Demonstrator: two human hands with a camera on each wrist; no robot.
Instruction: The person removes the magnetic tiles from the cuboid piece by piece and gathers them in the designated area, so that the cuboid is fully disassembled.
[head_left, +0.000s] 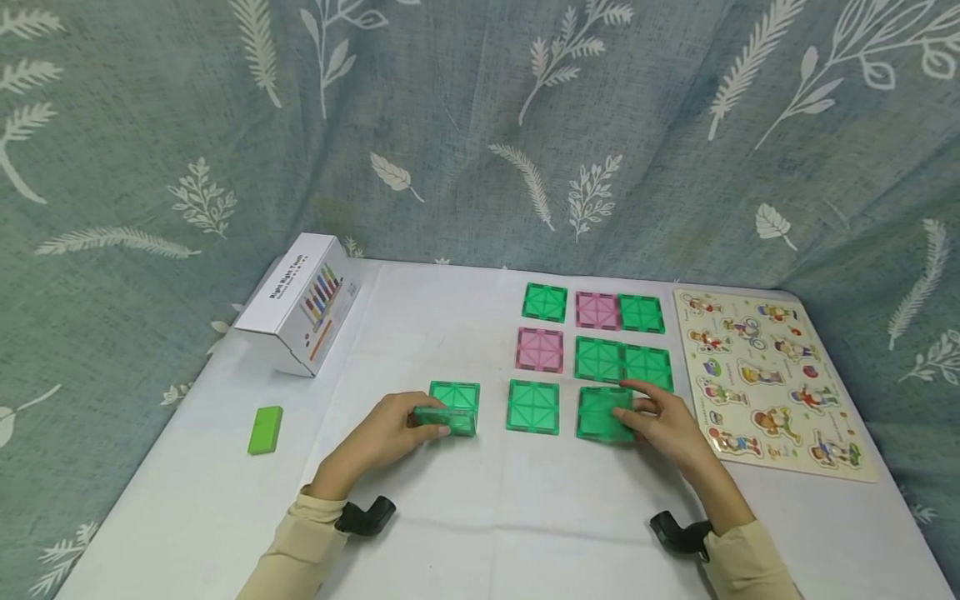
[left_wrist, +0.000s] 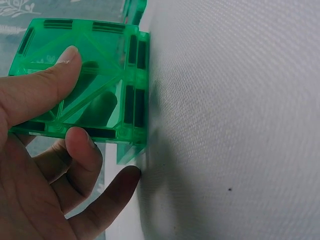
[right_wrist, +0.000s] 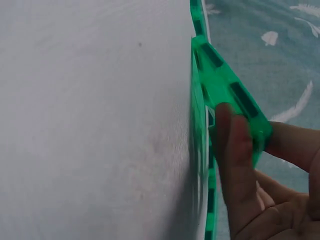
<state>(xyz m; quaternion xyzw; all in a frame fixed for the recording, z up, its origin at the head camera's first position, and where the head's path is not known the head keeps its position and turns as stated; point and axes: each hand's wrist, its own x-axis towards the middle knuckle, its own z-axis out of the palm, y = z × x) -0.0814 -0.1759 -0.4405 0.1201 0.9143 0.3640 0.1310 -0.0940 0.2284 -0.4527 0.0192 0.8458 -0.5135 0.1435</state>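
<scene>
My left hand (head_left: 386, 435) grips a green translucent square magnetic tile (left_wrist: 102, 50), thumb on one face and fingers behind. This tile stands on edge on the white cloth, in front of a green tile (head_left: 457, 392) lying flat. With my right hand (head_left: 669, 431) I pinch another green magnetic tile (right_wrist: 220, 82). It is tilted, one edge low and the gripped side raised, over more green at the cloth. Between the hands lies a single flat green tile (head_left: 533, 407). Behind the right hand, two green tiles (head_left: 598, 359) lie side by side.
Farther back lie a pink tile (head_left: 540, 350), another pink tile (head_left: 597, 311) beside a green one (head_left: 641, 314), and a green tile (head_left: 545, 302). A picture puzzle board (head_left: 772, 379) is at right. At left are a white box (head_left: 292, 300) and a green block (head_left: 265, 430).
</scene>
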